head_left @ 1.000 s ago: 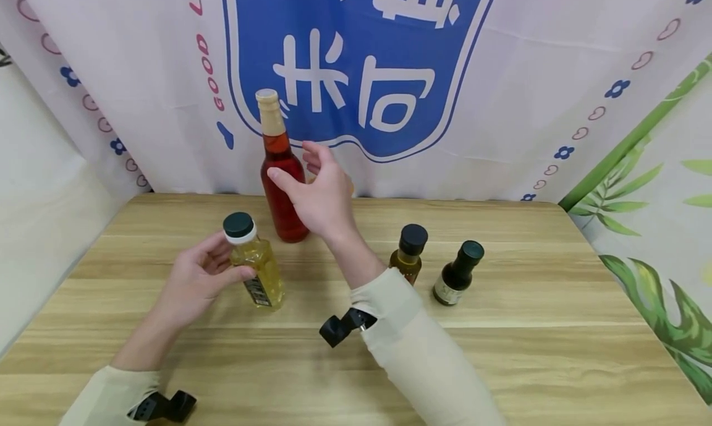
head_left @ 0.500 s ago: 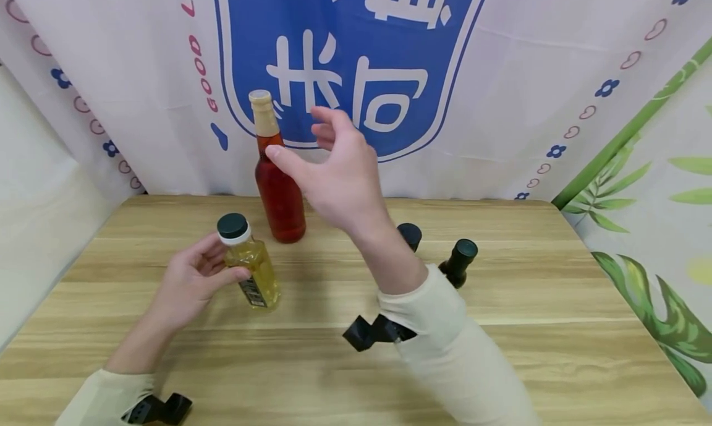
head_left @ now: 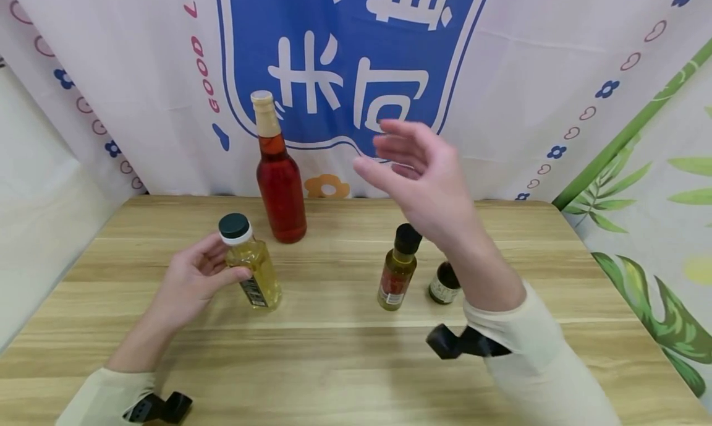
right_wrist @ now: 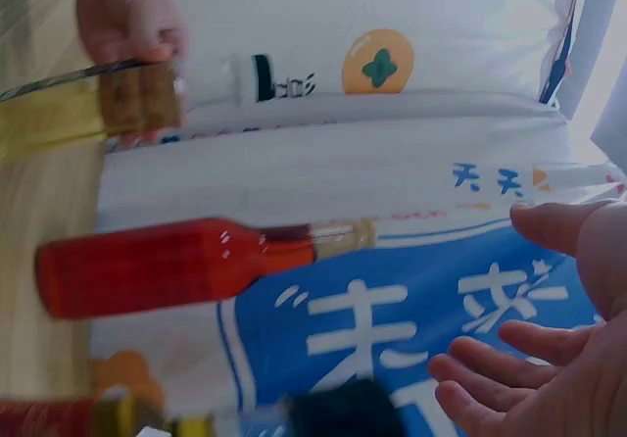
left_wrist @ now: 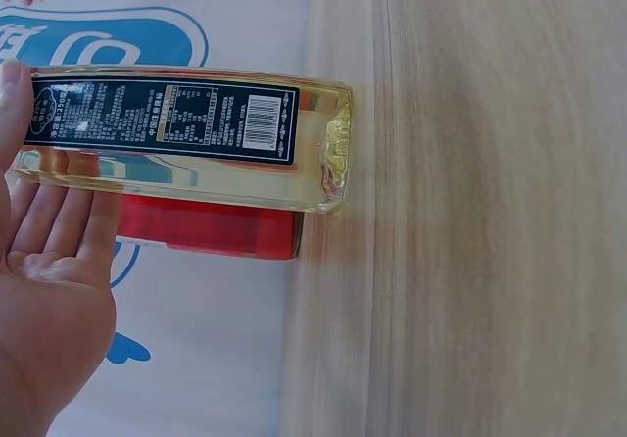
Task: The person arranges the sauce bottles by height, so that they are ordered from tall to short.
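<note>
In the head view my left hand (head_left: 191,281) grips a clear bottle of pale yellow liquid (head_left: 261,274) with a dark green cap. The left wrist view shows the thumb on the bottle's labelled side and the fingers behind it. Raised over the right half of the table, my right hand (head_left: 431,178) holds nothing, its fingers spread from the thumb. Beneath it stands a small bottle with a black cap and red label (head_left: 397,277). A shorter dark bottle (head_left: 444,285) beside it is partly hidden by the right forearm. A tall red bottle (head_left: 282,194) stands upright near the back edge.
The wooden table (head_left: 311,364) meets a printed white cloth (head_left: 506,104) with a blue emblem at its back edge. A leaf-patterned cloth (head_left: 662,271) borders the right side. Black wrist cameras (head_left: 464,342) sit on both sleeves.
My right hand has moved away from the red bottle, up and to the right, uncovering the red-labelled bottle. The left hand and its bottle have stayed in place.
</note>
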Available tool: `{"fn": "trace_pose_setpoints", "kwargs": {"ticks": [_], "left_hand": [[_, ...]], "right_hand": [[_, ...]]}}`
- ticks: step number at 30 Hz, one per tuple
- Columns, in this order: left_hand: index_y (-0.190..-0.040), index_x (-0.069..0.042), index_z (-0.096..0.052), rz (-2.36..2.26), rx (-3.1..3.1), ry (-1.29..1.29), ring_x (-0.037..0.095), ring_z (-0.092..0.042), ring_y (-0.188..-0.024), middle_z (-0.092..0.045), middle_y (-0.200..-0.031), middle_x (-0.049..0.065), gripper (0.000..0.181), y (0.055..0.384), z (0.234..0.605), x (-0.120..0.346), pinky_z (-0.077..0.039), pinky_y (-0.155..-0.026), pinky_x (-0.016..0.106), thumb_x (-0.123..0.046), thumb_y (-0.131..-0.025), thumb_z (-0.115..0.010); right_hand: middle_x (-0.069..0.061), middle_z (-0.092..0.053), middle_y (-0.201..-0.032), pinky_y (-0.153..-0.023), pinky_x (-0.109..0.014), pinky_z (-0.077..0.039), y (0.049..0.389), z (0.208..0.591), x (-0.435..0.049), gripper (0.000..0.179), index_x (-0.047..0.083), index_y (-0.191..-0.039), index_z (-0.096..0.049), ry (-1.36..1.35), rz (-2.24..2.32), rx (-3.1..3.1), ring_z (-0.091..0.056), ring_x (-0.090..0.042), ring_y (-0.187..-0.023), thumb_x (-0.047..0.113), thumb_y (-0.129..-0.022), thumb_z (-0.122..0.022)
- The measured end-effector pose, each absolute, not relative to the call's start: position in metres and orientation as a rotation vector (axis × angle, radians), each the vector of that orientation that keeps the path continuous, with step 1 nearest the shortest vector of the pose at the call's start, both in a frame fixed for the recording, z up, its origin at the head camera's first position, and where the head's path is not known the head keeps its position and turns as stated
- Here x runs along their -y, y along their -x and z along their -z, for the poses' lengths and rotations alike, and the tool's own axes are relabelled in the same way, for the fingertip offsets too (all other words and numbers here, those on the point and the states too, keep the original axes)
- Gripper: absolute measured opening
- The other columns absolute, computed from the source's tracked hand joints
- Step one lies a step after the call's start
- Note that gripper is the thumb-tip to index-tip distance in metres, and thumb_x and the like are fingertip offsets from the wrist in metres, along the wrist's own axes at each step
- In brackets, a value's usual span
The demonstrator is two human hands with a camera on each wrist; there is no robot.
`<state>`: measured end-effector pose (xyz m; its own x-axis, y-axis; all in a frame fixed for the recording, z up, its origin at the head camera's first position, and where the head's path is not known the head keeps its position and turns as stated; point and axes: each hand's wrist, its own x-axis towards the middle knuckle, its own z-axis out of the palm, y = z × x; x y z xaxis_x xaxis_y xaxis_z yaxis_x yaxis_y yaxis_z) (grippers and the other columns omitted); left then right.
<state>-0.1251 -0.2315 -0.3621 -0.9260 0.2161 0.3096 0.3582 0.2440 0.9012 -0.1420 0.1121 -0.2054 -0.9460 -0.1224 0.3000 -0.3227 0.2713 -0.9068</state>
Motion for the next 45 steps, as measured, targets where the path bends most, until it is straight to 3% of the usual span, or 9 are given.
{"fn": "trace_pose_setpoints", "kwargs": {"ticks": [12, 16, 20, 25, 32, 39, 45], "left_hand": [[-0.147, -0.004, -0.059, 1.789, 2.38, 0.53, -0.008, -0.067, -0.12, -0.07, -0.131, -0.025, 0.056, 0.124, 0.363, 0.23, -0.054, -0.099, 0.009, 0.005, -0.094, -0.075], [-0.146, -0.004, -0.06, 1.823, 2.35, 0.537, -0.007, -0.067, -0.12, -0.071, -0.131, -0.023, 0.056, 0.124, 0.363, 0.231, -0.054, -0.099, 0.009, 0.007, -0.093, -0.075], [-0.145, -0.005, -0.06, 1.823, 2.344, 0.54, -0.007, -0.067, -0.12, -0.071, -0.131, -0.022, 0.055, 0.123, 0.362, 0.234, -0.054, -0.099, 0.009, 0.007, -0.093, -0.075], [-0.145, -0.008, -0.061, 1.888, 2.311, 0.554, -0.005, -0.067, -0.121, -0.071, -0.133, -0.019, 0.056, 0.123, 0.362, 0.233, -0.055, -0.1, 0.01, 0.008, -0.093, -0.075], [-0.142, -0.012, -0.063, 1.904, 2.312, 0.554, -0.003, -0.068, -0.119, -0.072, -0.13, -0.019, 0.056, 0.126, 0.362, 0.232, -0.055, -0.099, 0.011, 0.008, -0.091, -0.077], [-0.146, -0.004, -0.059, 1.851, 2.399, 0.532, -0.005, -0.066, -0.121, -0.07, -0.13, -0.023, 0.058, 0.128, 0.36, 0.234, -0.054, -0.101, 0.011, 0.005, -0.092, -0.078], [-0.147, 0.002, -0.056, 1.808, 2.421, 0.539, -0.007, -0.065, -0.122, -0.069, -0.131, -0.025, 0.059, 0.125, 0.36, 0.238, -0.052, -0.102, 0.009, 0.005, -0.092, -0.078]], "right_hand": [[-0.008, -0.064, -0.146, -0.114, -0.02, -0.05, 0.112, 0.278, -0.164, 0.06, 0.011, -0.153, -0.053, -0.431, -1.905, 2.379, -0.061, -0.022, -0.138, 0.013, -0.098, -0.077], [-0.01, -0.067, -0.144, -0.111, -0.02, -0.053, 0.105, 0.301, -0.168, 0.061, 0.01, -0.15, -0.055, -0.417, -1.852, 2.479, -0.064, -0.022, -0.134, 0.014, -0.095, -0.081], [-0.011, -0.071, -0.134, -0.111, -0.028, -0.055, 0.103, 0.316, -0.166, 0.056, 0.011, -0.143, -0.061, -0.401, -1.791, 2.566, -0.068, -0.024, -0.127, 0.018, -0.093, -0.084], [-0.01, -0.073, -0.126, -0.111, -0.033, -0.056, 0.102, 0.329, -0.164, 0.045, 0.011, -0.134, -0.066, -0.378, -1.752, 2.598, -0.071, -0.023, -0.121, 0.019, -0.093, -0.084], [-0.008, -0.075, -0.123, -0.105, -0.022, -0.058, 0.102, 0.337, -0.166, 0.037, 0.011, -0.127, -0.07, -0.307, -1.776, 2.599, -0.073, -0.021, -0.119, 0.02, -0.094, -0.083], [-0.012, -0.074, -0.129, -0.107, -0.027, -0.058, 0.1, 0.336, -0.167, 0.043, 0.008, -0.132, -0.069, -0.251, -1.771, 2.623, -0.073, -0.025, -0.122, 0.024, -0.095, -0.083], [-0.011, -0.073, -0.128, -0.104, -0.021, -0.057, 0.102, 0.338, -0.166, 0.043, 0.008, -0.132, -0.068, -0.286, -1.808, 2.606, -0.073, -0.021, -0.121, 0.02, -0.093, -0.084]]}}
